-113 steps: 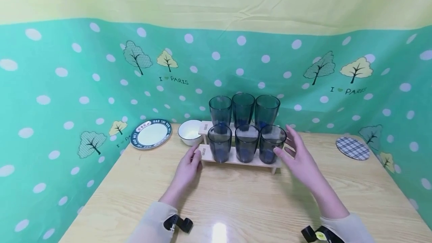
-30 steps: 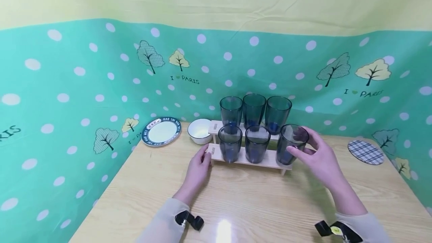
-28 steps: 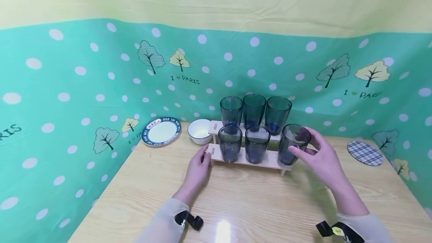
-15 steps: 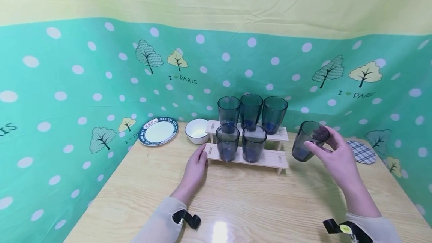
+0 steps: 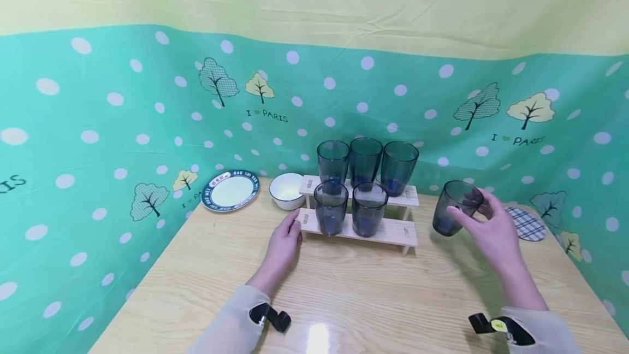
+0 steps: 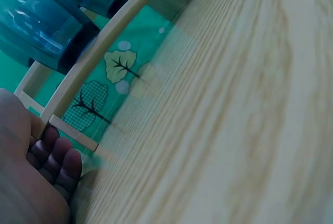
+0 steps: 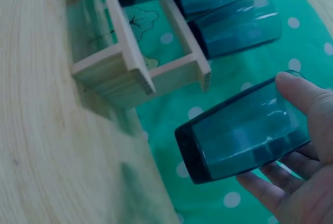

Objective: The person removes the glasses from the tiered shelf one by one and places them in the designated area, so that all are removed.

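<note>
My right hand [image 5: 496, 228] grips a dark tinted drinking glass [image 5: 454, 206] between thumb and fingers, tilted and off to the right of the rack. In the right wrist view the glass [image 7: 239, 135] shows a thick dark base, and a gap separates it from the rack. The two-tier wooden rack [image 5: 393, 231] bears two glasses on its lower front shelf and three on the upper one. At the left end of the lower shelf my left hand [image 5: 282, 242] holds the rack; in the left wrist view its fingers [image 6: 70, 166] curl under the shelf end.
A white bowl [image 5: 287, 193] stands just left of the rack, with a blue-rimmed plate [image 5: 208, 201] farther left. On the right lies a checked round mat [image 5: 528, 225], partly behind my right hand. A polka-dot cloth [image 5: 147, 92] hangs behind the wooden table [image 5: 344, 288].
My right hand has taken the front right glass off the lower shelf and carried it to the right, then slightly lower. My left hand stays at the rack's end.
</note>
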The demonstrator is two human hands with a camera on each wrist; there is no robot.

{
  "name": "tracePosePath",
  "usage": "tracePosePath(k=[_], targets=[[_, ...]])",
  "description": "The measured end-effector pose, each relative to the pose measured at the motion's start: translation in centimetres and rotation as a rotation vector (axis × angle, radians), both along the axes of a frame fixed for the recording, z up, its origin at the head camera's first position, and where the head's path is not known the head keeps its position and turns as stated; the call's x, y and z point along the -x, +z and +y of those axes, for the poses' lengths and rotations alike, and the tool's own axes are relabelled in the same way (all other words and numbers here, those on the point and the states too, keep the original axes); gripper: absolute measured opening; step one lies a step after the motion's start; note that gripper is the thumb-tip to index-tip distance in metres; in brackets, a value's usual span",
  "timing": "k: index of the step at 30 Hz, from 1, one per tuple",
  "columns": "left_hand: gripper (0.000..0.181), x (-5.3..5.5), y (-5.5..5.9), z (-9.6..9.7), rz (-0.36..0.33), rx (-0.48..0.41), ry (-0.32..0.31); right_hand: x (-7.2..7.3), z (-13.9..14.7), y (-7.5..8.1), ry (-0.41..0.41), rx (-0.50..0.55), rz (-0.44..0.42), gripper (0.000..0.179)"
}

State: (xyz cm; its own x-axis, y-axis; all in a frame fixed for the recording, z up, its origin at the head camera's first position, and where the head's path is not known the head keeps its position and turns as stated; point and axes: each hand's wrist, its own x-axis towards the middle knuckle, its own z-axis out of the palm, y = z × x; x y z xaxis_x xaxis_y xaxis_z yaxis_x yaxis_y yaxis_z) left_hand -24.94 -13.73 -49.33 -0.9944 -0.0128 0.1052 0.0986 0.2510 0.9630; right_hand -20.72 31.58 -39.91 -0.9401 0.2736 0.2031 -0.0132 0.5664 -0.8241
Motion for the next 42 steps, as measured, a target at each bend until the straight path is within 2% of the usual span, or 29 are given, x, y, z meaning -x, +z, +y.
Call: tracePosePath(k=[14,24,42], targets=[[0.049,-0.1,0.1,0.1,0.005,0.013,-0.003,0.9,1.3,-2.3,0.021,0.033,-0.029,0.095],[0.047,0.1,-0.1,0.0,0.011,0.033,0.004,1.7,2.0,-3.8,0.07,0.08,-0.028,0.098],[0.046,0.0,-0.2,-0.1,0.029,0.026,-0.001,1.9,2.0,-4.4,0.089,0.064,-0.059,0.1]])
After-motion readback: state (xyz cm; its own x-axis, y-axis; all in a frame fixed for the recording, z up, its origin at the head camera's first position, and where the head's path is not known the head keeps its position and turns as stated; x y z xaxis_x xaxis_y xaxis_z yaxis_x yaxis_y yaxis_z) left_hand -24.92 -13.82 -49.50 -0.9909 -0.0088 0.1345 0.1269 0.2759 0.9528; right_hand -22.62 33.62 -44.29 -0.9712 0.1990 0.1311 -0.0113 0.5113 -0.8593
